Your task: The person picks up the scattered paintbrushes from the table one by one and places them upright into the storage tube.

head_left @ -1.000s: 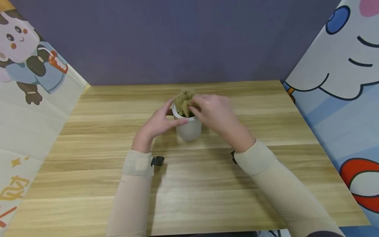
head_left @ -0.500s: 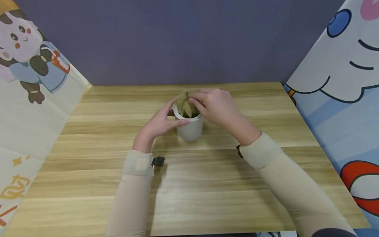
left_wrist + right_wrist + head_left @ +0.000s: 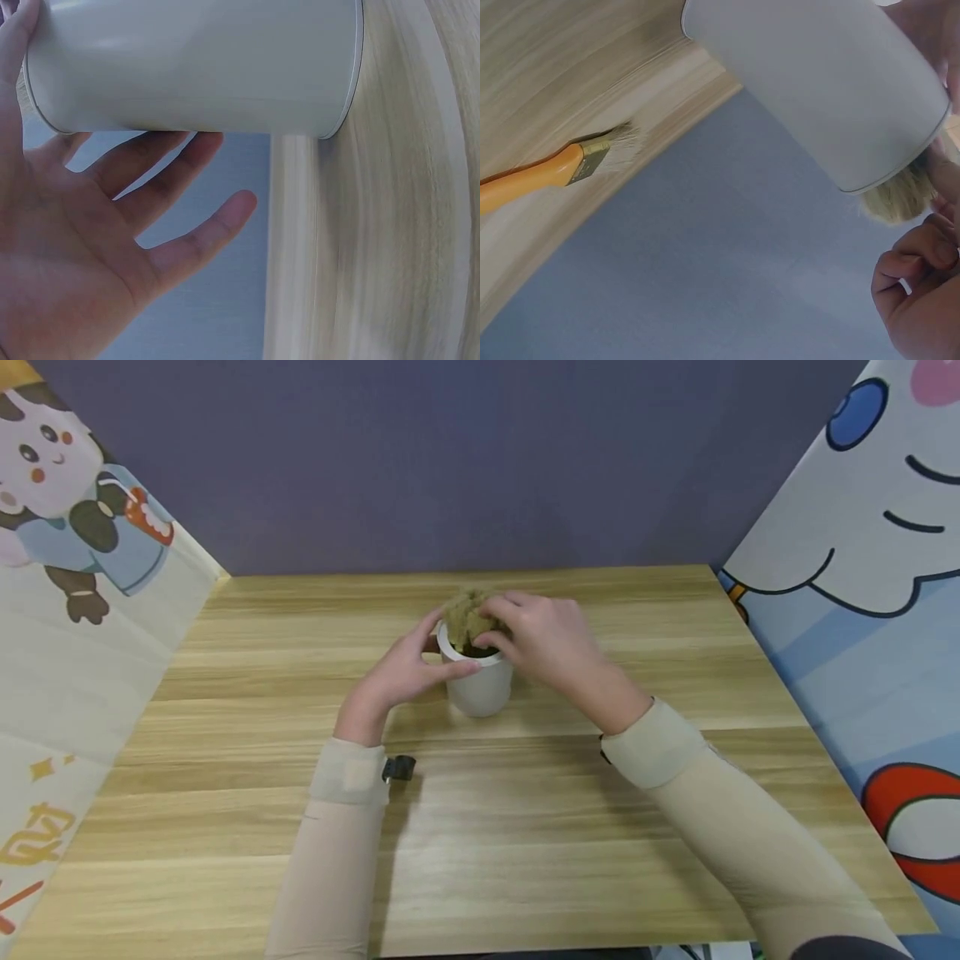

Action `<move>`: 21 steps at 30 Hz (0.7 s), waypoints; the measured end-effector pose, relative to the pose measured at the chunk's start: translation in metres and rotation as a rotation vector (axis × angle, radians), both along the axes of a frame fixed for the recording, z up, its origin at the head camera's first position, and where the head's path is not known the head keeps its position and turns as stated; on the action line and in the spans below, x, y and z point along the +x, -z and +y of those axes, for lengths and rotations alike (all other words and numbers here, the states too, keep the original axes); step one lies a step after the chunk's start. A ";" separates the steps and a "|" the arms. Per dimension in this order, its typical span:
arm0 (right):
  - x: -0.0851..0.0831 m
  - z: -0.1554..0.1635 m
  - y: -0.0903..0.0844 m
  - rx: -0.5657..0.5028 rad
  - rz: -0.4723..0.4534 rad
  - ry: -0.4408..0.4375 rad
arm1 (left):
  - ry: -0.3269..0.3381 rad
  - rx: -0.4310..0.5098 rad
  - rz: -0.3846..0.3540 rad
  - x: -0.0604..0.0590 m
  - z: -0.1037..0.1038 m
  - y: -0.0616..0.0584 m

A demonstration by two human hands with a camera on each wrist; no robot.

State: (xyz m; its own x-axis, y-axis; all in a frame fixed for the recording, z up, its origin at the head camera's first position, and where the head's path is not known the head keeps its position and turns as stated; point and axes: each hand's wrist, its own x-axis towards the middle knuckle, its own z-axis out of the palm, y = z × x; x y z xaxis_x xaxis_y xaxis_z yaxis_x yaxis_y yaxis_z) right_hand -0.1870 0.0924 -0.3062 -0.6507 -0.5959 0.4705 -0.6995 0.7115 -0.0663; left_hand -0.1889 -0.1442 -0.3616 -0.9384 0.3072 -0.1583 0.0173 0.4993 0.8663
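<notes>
A white cylindrical pot (image 3: 480, 689) stands upright on the wooden table, with dark soil (image 3: 477, 651) showing inside its near rim. A tan fibrous clump (image 3: 465, 618), like dried moss, bulges above the rim. My left hand (image 3: 400, 672) holds the pot from the left, thumb along the near rim; its other fingers are spread at the side in the left wrist view. My right hand (image 3: 553, 639) reaches in from the right, thumb and index finger bent around the clump's right side. In the right wrist view, the clump (image 3: 895, 201) is partly hidden by fingers.
In the right wrist view, a brush (image 3: 562, 165) with an orange handle appears on the wood; I cannot find it in the head view. A dark blue panel (image 3: 450, 460) rises behind the table. Cartoon-printed walls flank both sides.
My right hand rose slightly off the clump's drooping front strand, then came lower, its thumb now where the strand hung. The left hand and pot stay nearly still.
</notes>
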 end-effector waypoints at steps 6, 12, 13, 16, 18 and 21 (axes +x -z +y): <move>-0.002 -0.001 0.001 -0.017 -0.011 0.019 | 0.004 0.004 0.002 0.001 -0.001 -0.001; -0.001 0.002 0.001 0.011 -0.093 0.089 | 0.007 -0.009 0.005 0.001 0.001 0.000; 0.000 0.003 0.000 0.021 -0.104 0.095 | 0.007 -0.015 0.005 0.001 0.001 0.000; 0.001 0.005 -0.004 0.057 -0.098 0.091 | 0.006 -0.022 0.006 0.000 0.002 0.001; 0.001 0.008 -0.008 0.079 -0.094 0.073 | 0.001 -0.027 0.008 0.000 0.002 0.001; -0.001 0.015 -0.019 0.062 -0.164 0.059 | -0.003 -0.026 0.013 -0.001 0.002 0.000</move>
State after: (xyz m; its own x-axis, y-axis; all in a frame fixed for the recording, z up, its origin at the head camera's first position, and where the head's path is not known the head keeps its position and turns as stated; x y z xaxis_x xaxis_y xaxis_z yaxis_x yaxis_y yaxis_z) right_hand -0.1881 0.1076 -0.2873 -0.7503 -0.5789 0.3192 -0.6398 0.7573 -0.1307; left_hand -0.1894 -0.1424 -0.3620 -0.9413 0.3007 -0.1537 0.0274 0.5217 0.8527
